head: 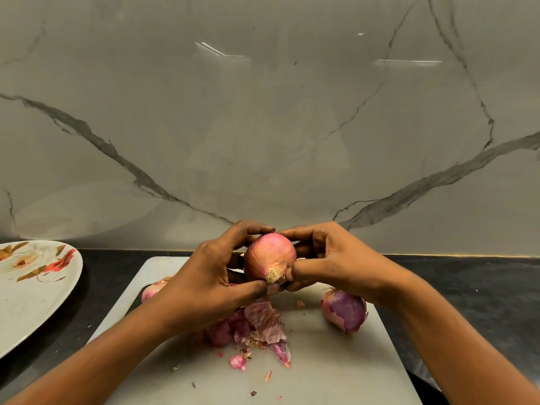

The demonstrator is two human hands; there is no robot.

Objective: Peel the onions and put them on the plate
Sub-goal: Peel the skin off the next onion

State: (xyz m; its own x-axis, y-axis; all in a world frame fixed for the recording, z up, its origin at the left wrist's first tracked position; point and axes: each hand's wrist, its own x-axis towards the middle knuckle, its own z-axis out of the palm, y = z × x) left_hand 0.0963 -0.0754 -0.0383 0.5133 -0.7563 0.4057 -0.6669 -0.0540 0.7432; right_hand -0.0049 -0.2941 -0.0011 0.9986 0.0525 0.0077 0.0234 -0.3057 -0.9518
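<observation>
Centre of frame: left hand (204, 276) and right hand (330, 258) grip the round, papery pink-skinned onion (267, 255); best to lift skin at its root.

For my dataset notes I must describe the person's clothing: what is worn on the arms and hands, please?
Nothing worn shows. The left grip and the right grip are bare hands, with no gloves and no rings visible. The left forearm and the right forearm are bare down to the frame's edge: no sleeve, watch, bracelet or marking shows.
</observation>
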